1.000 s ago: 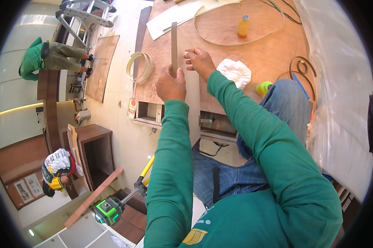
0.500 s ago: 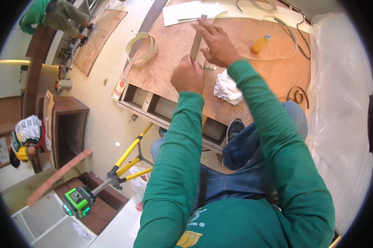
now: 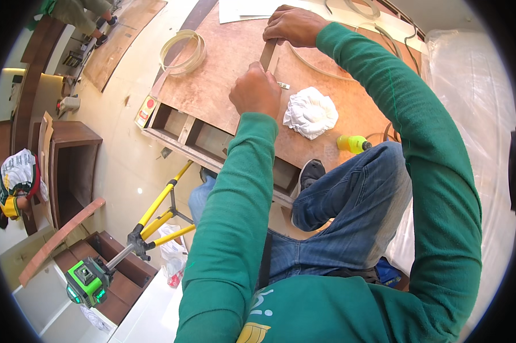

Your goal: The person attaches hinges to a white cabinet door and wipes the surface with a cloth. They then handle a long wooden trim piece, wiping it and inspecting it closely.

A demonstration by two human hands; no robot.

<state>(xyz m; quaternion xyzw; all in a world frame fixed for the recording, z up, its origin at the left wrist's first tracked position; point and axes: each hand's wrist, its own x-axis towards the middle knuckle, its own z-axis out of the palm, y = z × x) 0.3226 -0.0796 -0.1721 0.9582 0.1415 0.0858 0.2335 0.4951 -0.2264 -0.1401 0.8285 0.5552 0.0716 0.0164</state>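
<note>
A narrow dark brown strip (image 3: 269,55) runs between my hands above the reddish-brown wooden panel (image 3: 212,77). My left hand (image 3: 257,91) is closed in a fist round its near part, thumb along the strip. At the far end my right hand (image 3: 294,26) has its fingers curled down over the strip. A small white piece with dark marks (image 3: 284,86) lies just right of my left hand. Nearer to me sits a crumpled white cloth (image 3: 310,113). Beside my raised knee is a yellow-green bottle (image 3: 352,143).
A coil of pale banding (image 3: 183,54) rests at the panel's left. White sheets (image 3: 241,11) lie at its far edge. A yellow-legged tripod (image 3: 158,220) holds a green laser level (image 3: 88,281) at lower left. Clear plastic sheeting (image 3: 464,103) covers the right side. Two people are further left.
My right hand has gone from lying extended over the strip to curling round its far end. The view has shifted, and the yellow-green bottle now shows. The orange bottle is no longer visible.
</note>
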